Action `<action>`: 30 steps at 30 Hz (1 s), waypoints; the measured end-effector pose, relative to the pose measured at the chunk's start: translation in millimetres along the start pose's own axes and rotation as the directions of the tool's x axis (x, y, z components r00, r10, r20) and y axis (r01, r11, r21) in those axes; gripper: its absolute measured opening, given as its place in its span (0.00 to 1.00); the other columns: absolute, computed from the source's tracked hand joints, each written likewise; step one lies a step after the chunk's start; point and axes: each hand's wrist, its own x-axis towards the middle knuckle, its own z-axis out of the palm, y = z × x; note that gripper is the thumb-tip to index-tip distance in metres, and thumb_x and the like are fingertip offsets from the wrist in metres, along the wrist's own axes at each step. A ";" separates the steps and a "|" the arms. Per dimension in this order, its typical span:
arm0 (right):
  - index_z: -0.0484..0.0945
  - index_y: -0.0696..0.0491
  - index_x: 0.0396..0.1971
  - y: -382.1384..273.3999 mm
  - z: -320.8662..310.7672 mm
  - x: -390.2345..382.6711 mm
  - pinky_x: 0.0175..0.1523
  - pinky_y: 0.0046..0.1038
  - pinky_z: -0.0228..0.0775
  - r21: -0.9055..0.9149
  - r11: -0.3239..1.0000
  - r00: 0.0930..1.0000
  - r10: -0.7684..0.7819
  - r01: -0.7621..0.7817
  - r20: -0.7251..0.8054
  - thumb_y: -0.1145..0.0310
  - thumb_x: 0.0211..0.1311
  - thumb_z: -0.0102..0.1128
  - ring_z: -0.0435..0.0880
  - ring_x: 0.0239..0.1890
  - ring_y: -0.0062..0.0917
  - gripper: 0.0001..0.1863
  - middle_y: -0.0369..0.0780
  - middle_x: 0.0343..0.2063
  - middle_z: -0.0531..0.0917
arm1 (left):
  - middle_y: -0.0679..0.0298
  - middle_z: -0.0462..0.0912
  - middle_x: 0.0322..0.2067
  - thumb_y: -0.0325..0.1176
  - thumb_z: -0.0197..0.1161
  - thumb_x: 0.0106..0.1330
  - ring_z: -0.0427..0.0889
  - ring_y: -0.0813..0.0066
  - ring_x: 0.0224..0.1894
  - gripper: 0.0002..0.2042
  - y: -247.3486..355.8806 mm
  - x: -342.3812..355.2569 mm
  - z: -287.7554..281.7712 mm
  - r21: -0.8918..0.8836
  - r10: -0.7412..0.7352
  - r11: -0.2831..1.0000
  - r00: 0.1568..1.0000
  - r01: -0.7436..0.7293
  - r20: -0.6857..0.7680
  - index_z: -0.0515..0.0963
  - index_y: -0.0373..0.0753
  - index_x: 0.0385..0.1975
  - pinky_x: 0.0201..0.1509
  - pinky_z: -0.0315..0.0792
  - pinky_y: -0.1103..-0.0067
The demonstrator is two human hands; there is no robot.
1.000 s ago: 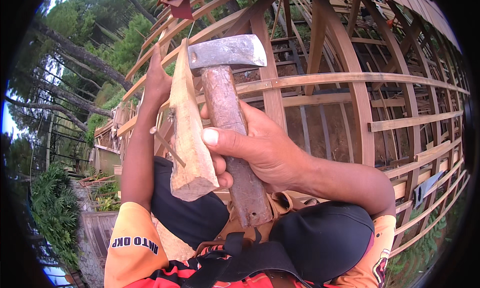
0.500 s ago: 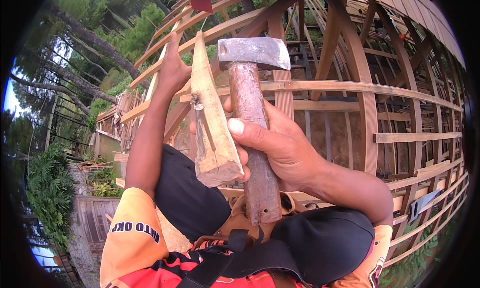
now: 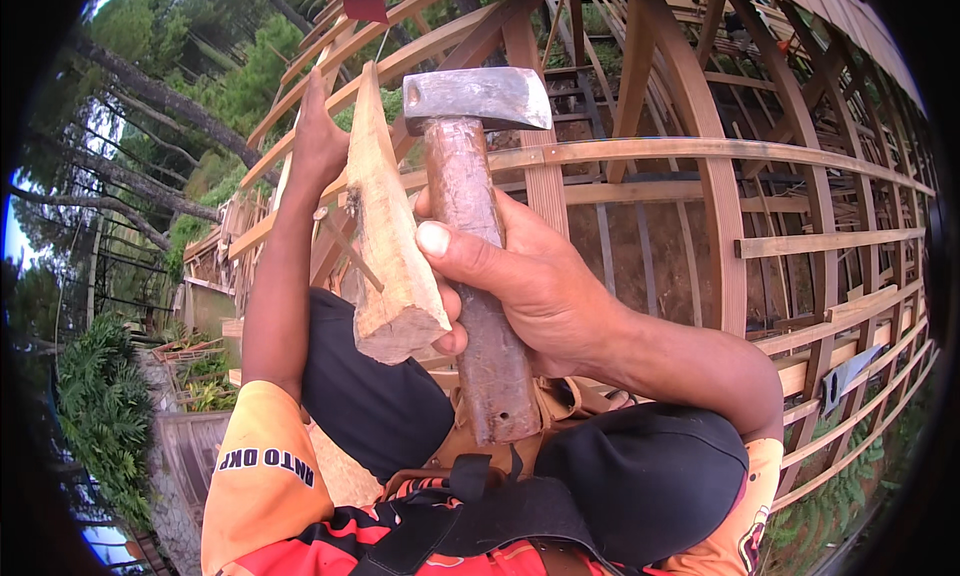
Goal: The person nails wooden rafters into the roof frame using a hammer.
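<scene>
My right hand [image 3: 520, 286] is closed round the brown wooden handle [image 3: 462, 176] of a metal hatchet head [image 3: 475, 98], held upright, together with a pale tapered wood piece [image 3: 385, 256] left of the handle. A nail [image 3: 360, 266] sticks slantwise out of that wood piece, and a dark knot marks its side. My left hand [image 3: 322, 141] grips a wooden batten of the roof frame at the upper left, its fingers partly hidden behind it. My two dark-clad knees are bent below, with a tan leather tool pouch [image 3: 540, 406] between them.
An open timber frame of rafters [image 3: 720, 236] and crossing battens [image 3: 830, 246] surrounds me above a drop to dirt ground. A saw [image 3: 848, 376] hangs on battens at the right. Red-brown shingles [image 3: 360, 1] are at the top. Trees, shrubs and stone paving lie at the left.
The hatchet and wood piece in my right hand moved right, then slightly back left, and sit a little higher in view. My left hand also appears a little higher. Both grips are unchanged.
</scene>
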 end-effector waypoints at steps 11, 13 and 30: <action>0.65 0.57 0.52 4.2 0.7 5.2 0.27 0.22 0.72 -0.013 1.000 1.000 0.009 -0.009 -0.022 0.63 0.71 0.57 0.76 0.23 0.19 0.19 0.36 0.24 0.75 | 0.42 0.57 0.70 0.53 0.80 0.44 0.60 0.52 0.72 0.62 6.2 0.0 -7.7 0.087 -0.009 0.996 1.000 0.011 -0.019 0.46 0.29 0.73 0.74 0.59 0.67; 0.66 0.55 0.46 5.9 -0.1 7.4 0.28 0.25 0.74 0.049 0.999 1.000 0.013 -0.013 0.008 0.65 0.70 0.59 0.78 0.23 0.21 0.14 0.37 0.25 0.77 | 0.42 0.58 0.70 0.53 0.80 0.44 0.61 0.51 0.71 0.62 6.3 3.5 -9.5 0.061 -0.029 0.998 0.999 0.031 -0.020 0.46 0.29 0.73 0.73 0.60 0.67; 0.68 0.56 0.46 9.6 8.2 14.1 0.30 0.24 0.74 -0.021 0.999 0.999 -0.035 0.036 0.023 0.66 0.71 0.57 0.79 0.24 0.21 0.12 0.38 0.26 0.79 | 0.41 0.58 0.70 0.51 0.83 0.40 0.64 0.51 0.70 0.64 -10.0 3.8 -6.0 -0.033 -0.018 0.999 0.999 0.017 -0.039 0.47 0.29 0.73 0.72 0.62 0.67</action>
